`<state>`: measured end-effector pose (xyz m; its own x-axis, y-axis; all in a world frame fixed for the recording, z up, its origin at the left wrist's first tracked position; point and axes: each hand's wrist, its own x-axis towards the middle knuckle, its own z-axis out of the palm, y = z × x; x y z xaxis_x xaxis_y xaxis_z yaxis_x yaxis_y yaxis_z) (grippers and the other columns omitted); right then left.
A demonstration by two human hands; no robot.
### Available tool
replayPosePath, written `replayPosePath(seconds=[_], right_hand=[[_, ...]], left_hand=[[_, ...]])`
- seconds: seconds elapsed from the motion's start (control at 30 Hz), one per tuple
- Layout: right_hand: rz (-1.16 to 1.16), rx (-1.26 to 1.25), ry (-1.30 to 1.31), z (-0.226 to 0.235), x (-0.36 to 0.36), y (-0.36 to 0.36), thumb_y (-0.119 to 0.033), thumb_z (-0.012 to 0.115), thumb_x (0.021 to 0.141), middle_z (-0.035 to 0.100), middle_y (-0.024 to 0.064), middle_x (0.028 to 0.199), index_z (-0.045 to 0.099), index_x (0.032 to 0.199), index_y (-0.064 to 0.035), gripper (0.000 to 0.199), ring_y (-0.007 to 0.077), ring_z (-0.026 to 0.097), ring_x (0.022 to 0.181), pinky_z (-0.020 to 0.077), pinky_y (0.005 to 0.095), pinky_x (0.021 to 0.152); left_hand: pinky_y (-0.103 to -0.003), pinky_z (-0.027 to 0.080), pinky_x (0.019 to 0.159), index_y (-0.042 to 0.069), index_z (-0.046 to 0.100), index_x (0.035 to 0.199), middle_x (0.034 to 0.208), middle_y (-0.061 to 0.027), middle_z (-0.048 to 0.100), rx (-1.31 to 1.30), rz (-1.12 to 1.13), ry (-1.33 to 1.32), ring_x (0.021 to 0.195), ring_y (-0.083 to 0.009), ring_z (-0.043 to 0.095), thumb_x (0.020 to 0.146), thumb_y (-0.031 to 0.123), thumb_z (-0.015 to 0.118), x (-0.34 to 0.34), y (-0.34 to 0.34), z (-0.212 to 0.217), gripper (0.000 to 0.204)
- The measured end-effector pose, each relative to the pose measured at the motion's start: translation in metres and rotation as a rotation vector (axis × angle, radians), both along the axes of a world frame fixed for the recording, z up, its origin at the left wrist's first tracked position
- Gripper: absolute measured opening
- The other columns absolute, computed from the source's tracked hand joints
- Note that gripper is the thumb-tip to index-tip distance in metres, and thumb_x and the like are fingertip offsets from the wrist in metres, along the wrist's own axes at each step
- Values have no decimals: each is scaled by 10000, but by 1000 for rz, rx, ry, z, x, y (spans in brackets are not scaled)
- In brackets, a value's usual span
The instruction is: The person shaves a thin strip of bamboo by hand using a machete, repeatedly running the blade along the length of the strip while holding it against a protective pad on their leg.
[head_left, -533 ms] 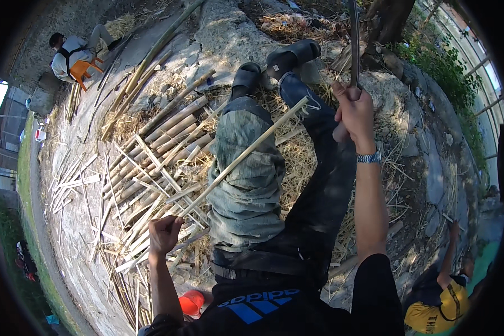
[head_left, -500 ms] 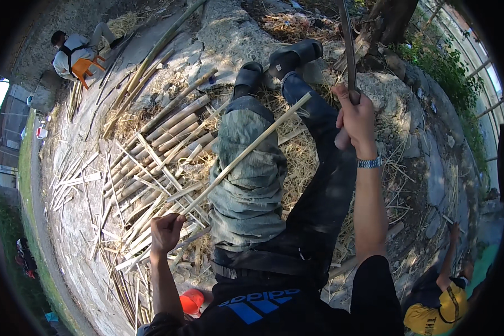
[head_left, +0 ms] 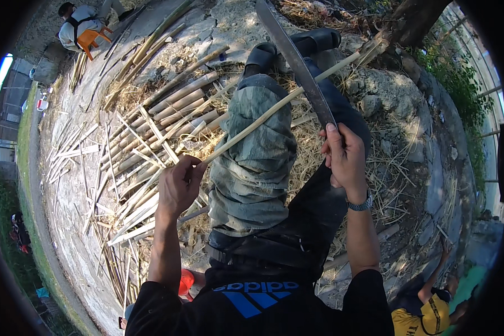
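Head view: we look down on a seated person splitting cane outdoors. Our left hand (head_left: 179,187) is curled shut around the near end of a long pale bamboo strip (head_left: 274,106), which runs from that fist up and to the right, across the knee covered by a grey-green cloth (head_left: 252,151), until its far end rests near a tree trunk (head_left: 414,22) at the upper right. Our right hand (head_left: 344,159), a watch (head_left: 361,204) on its wrist, is wrapped tight on the handle of a long dark blade (head_left: 294,59), whose flat steel points up and to the left. Blade and strip cross just above the right hand, over the dark trouser leg; whether the edge touches the strip there we cannot tell. The strip's long axis lies diagonally, low left to high right, and the blade lies across it the other way, so the right hand is the nearer one to the crossing point, while the left hand anchors the strip's lower end well apart from it. Left of the legs a heap of split bamboo slats (head_left: 129,151) fans over the ground. Another person in a grey top sits beside an orange chair (head_left: 92,38) at upper left; a third, in yellow, crouches at lower right
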<state>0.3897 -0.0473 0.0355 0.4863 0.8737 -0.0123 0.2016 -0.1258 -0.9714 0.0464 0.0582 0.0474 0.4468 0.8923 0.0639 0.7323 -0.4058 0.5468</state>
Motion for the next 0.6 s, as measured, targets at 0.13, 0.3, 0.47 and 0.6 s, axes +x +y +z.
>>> replayPosePath(seconds=[0.13, 0.3, 0.47, 0.6], right_hand=[[-55, -20, 9, 8, 0, 6, -345, 556, 1095, 656, 41, 671, 690, 933, -2, 402, 55, 517, 458, 374, 243, 431], [-195, -105, -319, 20, 19, 19, -356, 546, 1096, 650, 43, 636, 668, 904, -14, 411, 108, 594, 502, 432, 304, 483], [-173, -106, -403, -5, 9, 37, -337, 529, 1099, 618, 113, 615, 669, 938, -1, 398, 228, 608, 495, 448, 386, 501], [22, 84, -488, -9, -32, 22, -252, 594, 1073, 559, 137, 573, 628, 888, 9, 321, 255, 547, 434, 384, 366, 450]], left_hand=[[-340, 419, 474, 44, 698, 857, 535, -58, 597, 59, -8, -32, 441, -184, 555, 980, 250, 728, 2, 9, -6, 242], [-356, 414, 454, 52, 687, 790, 524, -52, 589, 201, -78, -77, 426, -181, 536, 951, 258, 772, 29, 32, 7, 275], [-326, 362, 464, 21, 654, 756, 526, -51, 530, 188, -183, -65, 456, -143, 456, 943, 184, 781, 51, 50, 11, 279], [-329, 354, 436, 15, 653, 738, 514, -65, 532, 173, -214, -107, 424, -150, 447, 938, 148, 779, 52, 53, 8, 272]])
